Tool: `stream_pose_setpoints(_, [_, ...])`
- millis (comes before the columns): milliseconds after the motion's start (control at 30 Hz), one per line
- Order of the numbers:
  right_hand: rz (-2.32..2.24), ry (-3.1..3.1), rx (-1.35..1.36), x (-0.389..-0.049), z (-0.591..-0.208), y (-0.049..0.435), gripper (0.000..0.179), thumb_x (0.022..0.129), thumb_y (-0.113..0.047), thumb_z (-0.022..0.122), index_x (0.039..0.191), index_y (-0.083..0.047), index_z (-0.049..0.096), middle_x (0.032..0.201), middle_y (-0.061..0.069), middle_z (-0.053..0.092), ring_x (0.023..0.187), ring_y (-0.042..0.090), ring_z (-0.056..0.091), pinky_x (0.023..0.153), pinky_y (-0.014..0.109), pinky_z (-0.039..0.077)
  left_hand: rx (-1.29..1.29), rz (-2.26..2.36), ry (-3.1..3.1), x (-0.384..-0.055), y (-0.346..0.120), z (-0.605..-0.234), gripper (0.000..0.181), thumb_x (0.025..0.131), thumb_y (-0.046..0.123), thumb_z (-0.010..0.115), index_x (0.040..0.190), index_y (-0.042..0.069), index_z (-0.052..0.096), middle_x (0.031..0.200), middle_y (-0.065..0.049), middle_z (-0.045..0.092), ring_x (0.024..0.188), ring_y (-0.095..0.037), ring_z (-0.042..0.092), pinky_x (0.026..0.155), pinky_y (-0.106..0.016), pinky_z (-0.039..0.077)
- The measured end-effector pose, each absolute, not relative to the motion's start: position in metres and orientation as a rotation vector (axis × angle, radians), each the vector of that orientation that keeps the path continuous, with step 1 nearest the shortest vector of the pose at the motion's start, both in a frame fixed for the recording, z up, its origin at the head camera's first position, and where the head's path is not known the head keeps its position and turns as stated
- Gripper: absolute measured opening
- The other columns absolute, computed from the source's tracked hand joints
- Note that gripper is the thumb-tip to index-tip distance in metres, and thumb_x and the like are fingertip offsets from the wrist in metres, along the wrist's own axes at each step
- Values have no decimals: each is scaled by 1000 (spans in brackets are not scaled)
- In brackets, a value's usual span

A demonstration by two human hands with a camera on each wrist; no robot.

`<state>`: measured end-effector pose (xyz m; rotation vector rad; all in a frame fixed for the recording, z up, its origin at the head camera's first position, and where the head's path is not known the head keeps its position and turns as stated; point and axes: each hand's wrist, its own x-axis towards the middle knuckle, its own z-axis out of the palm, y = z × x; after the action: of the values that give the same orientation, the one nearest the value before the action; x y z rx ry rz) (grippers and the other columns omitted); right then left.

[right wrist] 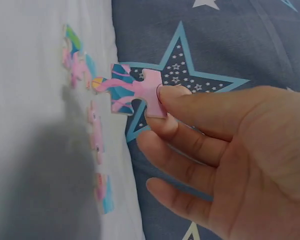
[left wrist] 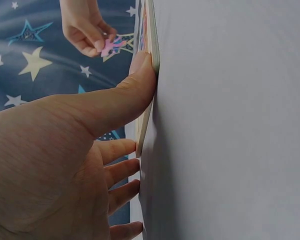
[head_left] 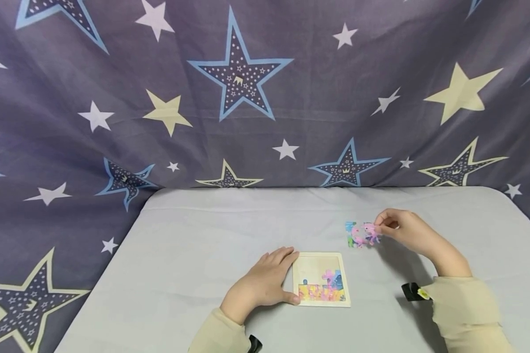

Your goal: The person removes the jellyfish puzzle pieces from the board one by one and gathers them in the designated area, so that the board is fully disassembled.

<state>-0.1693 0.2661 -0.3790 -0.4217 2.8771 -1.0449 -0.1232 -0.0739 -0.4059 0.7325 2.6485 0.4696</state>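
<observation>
My right hand (head_left: 406, 231) pinches a pink and blue jigsaw piece (right wrist: 121, 90) between thumb and index finger, held up by one edge. In the head view this piece overlaps the loose jigsaw pieces (head_left: 350, 234) lying on the table. My left hand (head_left: 265, 280) rests at the left side of a square wooden puzzle tray (head_left: 321, 303). Its thumb lies on the near left corner, and the extended fingers touch the far left corner. Joined pieces (head_left: 311, 293) in yellow, pink and blue fill the tray's near part and climb its right side; bare pale board shows at upper left.
A light grey cloth covers the table (head_left: 194, 245). Several loose pieces (right wrist: 96, 132) lie spread below my right hand in the right wrist view. Behind the table hangs a dark curtain (head_left: 300, 117) with stars. A black strap end (head_left: 410, 291) sticks out at my right sleeve.
</observation>
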Motion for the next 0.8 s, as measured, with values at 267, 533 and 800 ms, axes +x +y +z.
stream_pose_setpoints(267, [-1004,2875,-391,-175,-393,267,4,92,-3,66,91,-1,63,83,4,66,75,17,58,65,34,51,726,454,2648,-124,-74,-409,98,76,48,80,155,12,33,160,-5,28,148,-22,22,121,-47,18])
stream_pose_setpoints(533, [-925,2927,-376,-178,-402,267,3,90,-2,67,91,-2,65,84,7,65,76,21,58,66,39,50,734,454,2653,-124,-74,-408,98,76,48,80,155,11,33,160,-5,28,148,-23,23,121,-48,19])
stream_pose_setpoints(800, [-923,2875,-386,-177,-405,266,11,86,1,71,95,1,66,83,6,62,75,19,55,66,36,48,749,456,2658,-124,-75,-408,99,76,49,80,155,11,33,160,-6,29,148,-24,23,120,-49,19])
